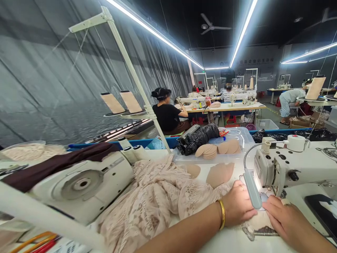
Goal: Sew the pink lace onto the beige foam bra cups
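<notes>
On the right of the head view, a white sewing machine (276, 165) stands over its bed with a small light shining near the needle. A beige fabric piece (260, 222) lies on the bed in front of it. My left hand (237, 205), wearing a gold bangle, has its fingers closed on the fabric's left side; a grey lamp (252, 189) hides some of its fingertips. From the other side my right hand (284, 215) pinches the fabric near the needle area. Beige lace fabric (158, 196) is heaped left of my left hand.
Beige pads (221, 174) lie behind my hands; more sit on a plastic lid (244, 140) beside a black plastic bundle (198, 138). A second machine head (84, 182) and a thread stand (131, 66) are at left. Co-workers sit at sewing tables (223, 108) beyond.
</notes>
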The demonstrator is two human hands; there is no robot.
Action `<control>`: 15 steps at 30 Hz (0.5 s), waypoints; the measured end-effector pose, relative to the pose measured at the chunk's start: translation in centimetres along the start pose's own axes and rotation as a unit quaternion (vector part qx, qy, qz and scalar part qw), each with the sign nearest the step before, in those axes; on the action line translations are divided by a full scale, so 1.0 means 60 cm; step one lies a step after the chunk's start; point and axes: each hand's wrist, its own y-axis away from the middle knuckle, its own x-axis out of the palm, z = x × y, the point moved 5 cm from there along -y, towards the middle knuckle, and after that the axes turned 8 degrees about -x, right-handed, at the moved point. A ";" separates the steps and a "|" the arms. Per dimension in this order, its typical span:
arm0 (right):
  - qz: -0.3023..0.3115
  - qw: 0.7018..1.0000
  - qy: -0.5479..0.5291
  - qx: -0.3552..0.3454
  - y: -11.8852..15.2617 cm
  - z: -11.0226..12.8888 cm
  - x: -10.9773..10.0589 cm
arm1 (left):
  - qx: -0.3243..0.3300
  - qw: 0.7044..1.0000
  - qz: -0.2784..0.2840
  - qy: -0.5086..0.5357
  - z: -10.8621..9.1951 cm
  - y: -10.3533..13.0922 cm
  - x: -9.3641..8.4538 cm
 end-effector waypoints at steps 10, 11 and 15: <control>0.000 0.999 0.035 -0.005 0.006 -0.011 0.014 | -0.013 0.999 0.000 0.038 0.010 -0.005 0.004; -0.001 0.999 0.033 -0.006 0.007 -0.011 0.015 | -0.015 0.999 -0.006 0.040 0.011 -0.006 0.004; -0.016 1.000 0.020 -0.003 0.006 -0.011 0.014 | -0.026 0.999 -0.023 0.033 0.015 -0.012 0.000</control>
